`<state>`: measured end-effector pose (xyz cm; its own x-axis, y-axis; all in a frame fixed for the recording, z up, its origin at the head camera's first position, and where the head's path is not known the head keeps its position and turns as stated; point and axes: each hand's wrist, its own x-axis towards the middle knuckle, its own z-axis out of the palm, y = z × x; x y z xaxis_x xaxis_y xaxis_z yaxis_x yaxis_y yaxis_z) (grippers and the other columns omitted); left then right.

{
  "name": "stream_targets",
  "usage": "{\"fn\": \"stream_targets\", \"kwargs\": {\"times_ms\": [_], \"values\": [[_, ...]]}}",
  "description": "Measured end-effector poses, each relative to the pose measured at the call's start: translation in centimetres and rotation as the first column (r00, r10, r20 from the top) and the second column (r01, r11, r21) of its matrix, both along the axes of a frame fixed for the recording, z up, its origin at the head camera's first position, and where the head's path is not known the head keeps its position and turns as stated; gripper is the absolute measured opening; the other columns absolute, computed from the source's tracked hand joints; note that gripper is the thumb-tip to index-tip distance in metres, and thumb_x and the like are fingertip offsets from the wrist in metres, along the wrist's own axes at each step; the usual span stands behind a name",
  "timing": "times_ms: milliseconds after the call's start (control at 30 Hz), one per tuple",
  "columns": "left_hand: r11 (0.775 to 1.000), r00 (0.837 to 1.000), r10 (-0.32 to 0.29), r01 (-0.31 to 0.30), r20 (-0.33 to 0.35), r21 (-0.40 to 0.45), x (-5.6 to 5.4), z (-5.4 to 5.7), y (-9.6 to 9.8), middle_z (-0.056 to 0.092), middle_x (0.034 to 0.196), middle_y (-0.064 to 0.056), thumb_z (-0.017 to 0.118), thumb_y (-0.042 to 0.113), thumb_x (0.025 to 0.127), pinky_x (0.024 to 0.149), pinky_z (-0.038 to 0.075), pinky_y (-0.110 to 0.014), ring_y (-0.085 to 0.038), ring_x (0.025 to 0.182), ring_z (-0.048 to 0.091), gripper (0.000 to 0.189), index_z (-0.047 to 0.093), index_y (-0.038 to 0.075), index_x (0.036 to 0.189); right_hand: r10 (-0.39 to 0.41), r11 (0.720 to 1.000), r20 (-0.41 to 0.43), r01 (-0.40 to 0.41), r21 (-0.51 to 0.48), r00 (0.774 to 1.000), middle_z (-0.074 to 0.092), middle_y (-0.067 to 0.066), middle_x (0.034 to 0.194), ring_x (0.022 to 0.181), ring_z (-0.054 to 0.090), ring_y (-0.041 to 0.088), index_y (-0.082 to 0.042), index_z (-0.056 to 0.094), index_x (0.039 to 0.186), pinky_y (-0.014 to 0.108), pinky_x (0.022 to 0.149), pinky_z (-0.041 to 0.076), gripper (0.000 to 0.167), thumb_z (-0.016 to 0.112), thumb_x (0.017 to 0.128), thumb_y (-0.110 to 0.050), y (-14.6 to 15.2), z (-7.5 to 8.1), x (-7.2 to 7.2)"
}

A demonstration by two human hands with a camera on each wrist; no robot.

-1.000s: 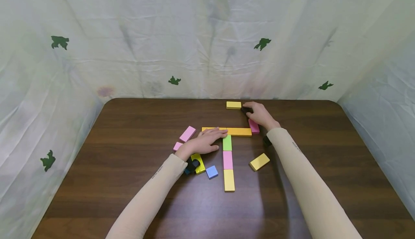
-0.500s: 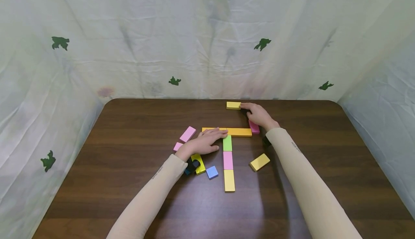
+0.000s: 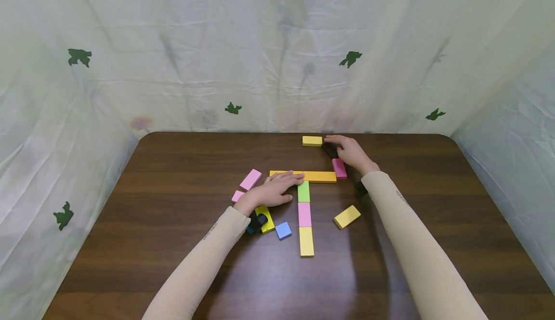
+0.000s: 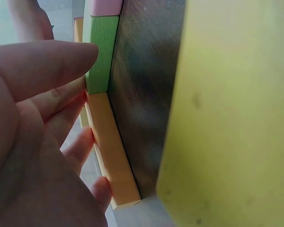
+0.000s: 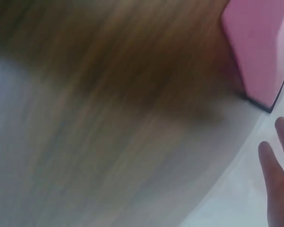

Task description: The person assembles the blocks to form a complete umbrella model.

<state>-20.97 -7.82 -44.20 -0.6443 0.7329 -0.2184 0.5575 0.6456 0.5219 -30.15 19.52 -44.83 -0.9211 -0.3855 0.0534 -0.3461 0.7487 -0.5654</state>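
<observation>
My left hand (image 3: pixel 276 188) lies with relaxed fingers along the row of orange blocks (image 3: pixel 320 177); in the left wrist view its fingertips touch an orange block (image 4: pixel 112 151) beside a green block (image 4: pixel 104 52). A column runs toward me from that row: green block (image 3: pixel 303 192), pink block (image 3: pixel 305 214), pale yellow block (image 3: pixel 306 242). At the row's right end a deep pink block (image 3: pixel 339 168) stands at an angle. Just beyond it is my right hand (image 3: pixel 352 153), fingers extended, apart from the block. Its fingertips are close to a yellow block (image 3: pixel 312 141) at the far edge.
Near my left wrist lie two light pink blocks (image 3: pixel 250 180), a bright yellow block (image 3: pixel 266 220) and a blue block (image 3: pixel 284 231). Another yellow block (image 3: pixel 347 217) sits at an angle right of the column. A patterned curtain (image 3: pixel 277 60) hangs behind the brown table (image 3: pixel 173 272).
My right hand first moved slightly left toward the far yellow block, then drew back right, uncovering more of the deep pink block. My left hand and the blocks stay in place.
</observation>
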Motion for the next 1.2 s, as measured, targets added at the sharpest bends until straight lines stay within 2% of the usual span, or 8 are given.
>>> {"fn": "stream_targets", "kwargs": {"times_ms": [100,333,467,533,633,867,1100,1200], "values": [[1.0,1.0,0.0,0.0,-0.002,-0.001,0.1,0.1,0.0,0.024,0.156,-0.002,0.052,0.011,0.097,0.112,0.006,-0.052,-0.025,0.144,0.01,0.052,0.036,0.008,0.147,-0.014,1.0,0.025,0.014,-0.007,1.0,0.051,0.016,0.137,0.131,0.041,0.032,-0.002,0.056,0.132,0.048,0.106,0.032,0.046,0.039,0.091,0.008,0.7,0.0,0.2],[1.0,1.0,0.002,-0.002,0.005,0.013,0.2,0.2,0.1,0.025,0.156,-0.003,0.052,0.01,0.097,0.112,0.007,-0.052,-0.027,0.144,0.011,0.052,0.038,0.007,0.146,0.015,1.0,0.058,-0.016,0.02,0.998,0.051,0.014,0.138,0.131,0.04,0.033,-0.002,0.059,0.13,0.049,0.103,0.035,0.043,0.044,0.091,0.007,1.8,0.0,0.7],[1.0,1.0,-0.001,0.001,0.003,0.012,0.2,0.2,0.1,0.025,0.156,-0.003,0.052,0.01,0.097,0.112,0.007,-0.052,-0.027,0.144,0.011,0.052,0.038,0.007,0.146,0.021,1.0,0.074,-0.022,0.016,0.997,0.049,0.014,0.14,0.13,0.041,0.032,-0.002,0.06,0.129,0.044,0.091,0.039,0.043,0.042,0.091,0.007,1.9,0.1,1.1],[1.0,1.0,-0.003,0.003,0.0,0.01,0.1,0.2,0.1,0.025,0.156,-0.003,0.052,0.01,0.097,0.112,0.007,-0.053,-0.027,0.144,0.011,0.052,0.038,0.007,0.146,0.024,1.0,0.073,-0.025,0.016,0.997,0.049,0.013,0.141,0.13,0.041,0.032,-0.001,0.06,0.129,0.043,0.085,0.037,0.043,0.042,0.091,0.008,1.8,0.1,1.2],[1.0,1.0,-0.002,0.002,0.0,0.009,0.1,0.2,0.1,0.025,0.156,-0.003,0.052,0.01,0.097,0.112,0.007,-0.053,-0.027,0.144,0.011,0.052,0.038,0.007,0.146,0.027,1.0,0.058,-0.028,0.014,0.998,0.049,0.013,0.141,0.131,0.04,0.032,-0.001,0.06,0.129,0.042,0.084,0.037,0.044,0.041,0.091,0.008,1.8,0.1,1.4],[0.999,1.0,-0.004,0.002,-0.027,-0.054,0.1,0.3,0.1,0.024,0.156,0.0,0.051,0.014,0.098,0.113,0.009,-0.05,-0.025,0.144,0.011,0.053,0.035,0.01,0.148,0.056,0.998,0.03,-0.056,-0.01,0.998,0.05,0.015,0.139,0.128,0.044,0.032,0.0,0.06,0.128,0.04,0.079,0.037,0.042,0.042,0.091,0.008,1.8,-0.1,2.0],[0.996,0.996,-0.018,0.01,-0.091,-0.083,0.3,0.4,0.1,0.026,0.156,0.0,0.05,0.015,0.099,0.112,0.013,-0.051,-0.025,0.144,0.015,0.052,0.037,0.01,0.148,0.109,0.994,-0.013,-0.109,-0.016,0.994,0.053,0.016,0.135,0.129,0.044,0.033,0.001,0.062,0.125,0.041,0.083,0.04,0.042,0.043,0.089,0.01,1.8,-0.3,2.7],[0.997,0.992,-0.022,0.013,-0.126,-0.073,0.3,0.5,0.1,0.03,0.154,-0.001,0.05,0.014,0.099,0.112,0.017,-0.05,-0.025,0.143,0.019,0.05,0.039,0.01,0.147,0.117,0.993,-0.012,-0.117,-0.026,0.993,0.054,0.016,0.134,0.128,0.044,0.034,0.001,0.063,0.124,0.044,0.093,0.042,0.041,0.044,0.089,0.009,1.8,-0.4,3.1]]}}
